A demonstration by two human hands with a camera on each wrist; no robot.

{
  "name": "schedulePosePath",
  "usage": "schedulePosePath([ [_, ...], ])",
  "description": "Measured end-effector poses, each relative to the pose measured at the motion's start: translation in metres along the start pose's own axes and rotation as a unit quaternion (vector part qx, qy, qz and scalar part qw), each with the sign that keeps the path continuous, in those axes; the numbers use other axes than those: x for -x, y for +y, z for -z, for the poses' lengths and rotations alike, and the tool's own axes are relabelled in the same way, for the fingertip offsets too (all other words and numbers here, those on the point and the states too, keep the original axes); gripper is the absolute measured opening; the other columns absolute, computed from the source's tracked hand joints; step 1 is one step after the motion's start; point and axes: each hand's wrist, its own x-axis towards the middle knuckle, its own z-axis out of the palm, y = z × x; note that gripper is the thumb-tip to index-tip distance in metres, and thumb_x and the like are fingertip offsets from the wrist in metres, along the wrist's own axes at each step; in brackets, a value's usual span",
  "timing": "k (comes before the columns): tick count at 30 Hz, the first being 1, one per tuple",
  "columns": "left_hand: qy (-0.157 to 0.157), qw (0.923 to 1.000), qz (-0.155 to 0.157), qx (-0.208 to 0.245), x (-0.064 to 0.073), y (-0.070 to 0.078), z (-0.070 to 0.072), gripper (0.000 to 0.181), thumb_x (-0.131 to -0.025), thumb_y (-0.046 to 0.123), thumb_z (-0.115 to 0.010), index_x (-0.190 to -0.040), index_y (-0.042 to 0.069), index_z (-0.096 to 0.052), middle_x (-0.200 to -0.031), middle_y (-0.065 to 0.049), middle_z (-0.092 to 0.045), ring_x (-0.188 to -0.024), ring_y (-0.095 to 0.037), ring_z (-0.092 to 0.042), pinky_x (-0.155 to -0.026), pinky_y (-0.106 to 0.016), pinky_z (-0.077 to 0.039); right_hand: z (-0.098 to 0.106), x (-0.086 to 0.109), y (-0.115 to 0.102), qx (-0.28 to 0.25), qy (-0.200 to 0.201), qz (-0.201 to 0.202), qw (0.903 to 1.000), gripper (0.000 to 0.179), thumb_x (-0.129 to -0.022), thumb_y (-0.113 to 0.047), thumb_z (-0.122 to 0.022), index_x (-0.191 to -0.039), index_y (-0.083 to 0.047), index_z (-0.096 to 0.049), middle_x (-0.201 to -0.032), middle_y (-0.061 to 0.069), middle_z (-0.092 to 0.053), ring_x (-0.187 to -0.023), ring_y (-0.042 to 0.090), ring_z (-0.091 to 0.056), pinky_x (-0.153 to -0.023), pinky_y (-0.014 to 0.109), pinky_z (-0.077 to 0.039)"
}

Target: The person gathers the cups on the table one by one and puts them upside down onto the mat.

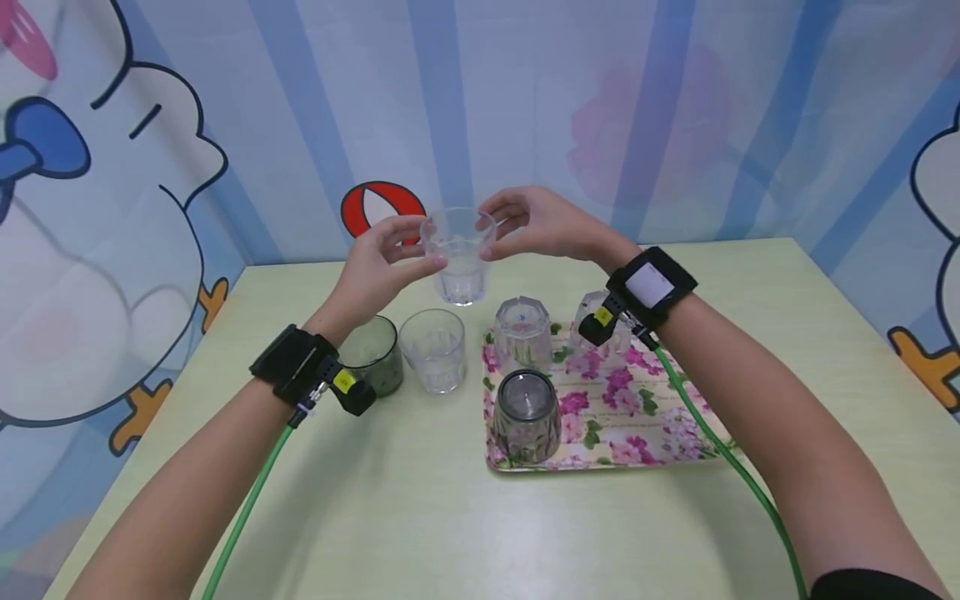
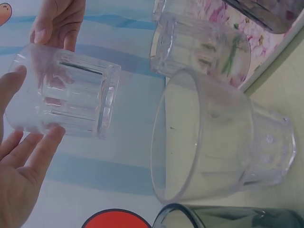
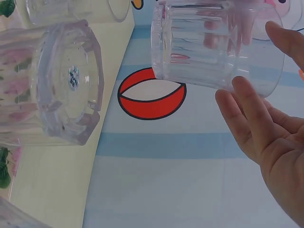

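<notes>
Between both hands a clear drinking glass (image 1: 461,265) is held upright above the back of the table, mouth up. My left hand (image 1: 377,271) grips its left side, thumb in front and fingers behind. From the right, my right hand (image 1: 551,223) pinches the same glass near the rim with thumb and fingertips. In the left wrist view the glass (image 2: 71,92) appears sideways with fingertips on its wall. The right wrist view shows my right fingers (image 3: 254,107) against the glass. Below, another clear glass (image 1: 435,354) stands upright beside a dark grey glass (image 1: 378,358).
A floral tray (image 1: 600,417) lies on the table (image 1: 420,517) to the right. Upside down on it are a clear glass (image 1: 522,333), a dark grey glass (image 1: 527,421) and another clear glass (image 1: 618,337) partly behind the right wrist camera. A printed curtain (image 1: 517,100) stands behind.
</notes>
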Motion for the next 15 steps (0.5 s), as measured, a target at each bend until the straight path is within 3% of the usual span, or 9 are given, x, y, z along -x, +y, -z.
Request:
schedulePosePath([
  [15, -0.028, 0.9988, -0.016, 0.037, 0.007, 0.016, -0.009, 0.063, -0.085, 0.032, -0.072, -0.14, 0.019, -0.044, -0.143, -0.002, -0.051, -0.127, -0.019, -0.055, -0.101, -0.04, -0.053, 0.004, 0.026, -0.01, 0.0, 0.024, 0.004, 0.9997, 0.063, -0.084, -0.024, -0.072, -0.139, -0.01, -0.044, -0.133, 0.01, -0.055, -0.118, 0.023, -0.057, -0.097, 0.037, -0.052],
])
